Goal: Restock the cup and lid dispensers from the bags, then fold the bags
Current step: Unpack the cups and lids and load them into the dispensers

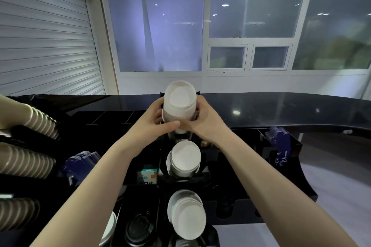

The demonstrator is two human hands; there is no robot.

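A stack of white paper cups [179,102], bottoms toward me, stands in the far slot of the black dispenser [236,216]. My left hand [160,120] grips the stack from the left and my right hand [202,120] grips it from the right, thumbs meeting at its near side. Two more white cup stacks fill the slots closer to me, one in the middle [185,159] and one nearest [188,215]. No bag is in view.
Ribbed brown cup stacks [26,163] lie in a rack on the left. Blue packets sit at left [82,163] and right [279,141]. Black lids [138,226] and a small teal box [147,174] sit low in the dispenser. A dark counter [281,108] runs behind.
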